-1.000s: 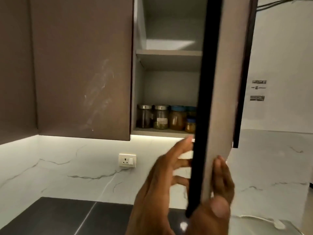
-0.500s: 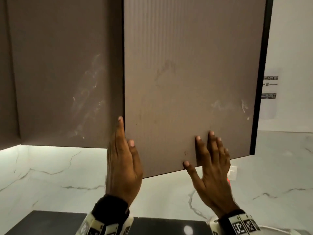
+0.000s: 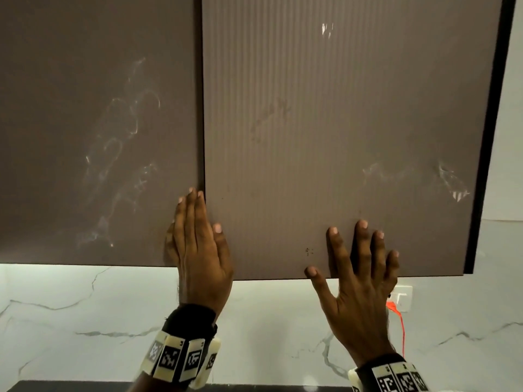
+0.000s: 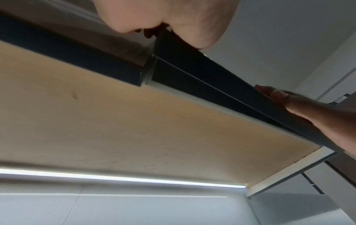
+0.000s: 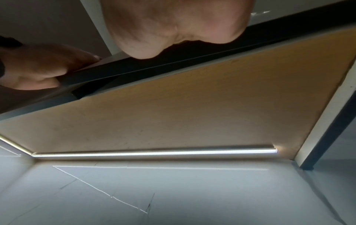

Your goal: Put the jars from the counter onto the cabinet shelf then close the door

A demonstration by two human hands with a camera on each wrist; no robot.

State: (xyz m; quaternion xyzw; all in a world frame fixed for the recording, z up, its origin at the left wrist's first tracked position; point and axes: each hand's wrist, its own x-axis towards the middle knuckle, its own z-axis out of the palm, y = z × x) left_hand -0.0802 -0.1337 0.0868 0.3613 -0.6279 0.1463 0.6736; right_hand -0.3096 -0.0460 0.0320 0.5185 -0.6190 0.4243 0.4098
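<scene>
Cabinet door (image 3: 339,123): tall brown panel, long axis vertical, face turned out toward the person, filling the upper right of the head view beside a neighbouring door (image 3: 96,123). The wrist views show its lower edge lying almost against the cabinet underside, a thin seam between; judged the closing step, nearly done, the jars out of sight behind it. Right hand (image 3: 359,284): fingers spread straight, flat on the door's lower part, gripping nothing. Left hand (image 3: 198,250): fingers straight and together, pressed at the door's left edge over the seam. Next move, by estimate: a short even push inward until flush, then release.
</scene>
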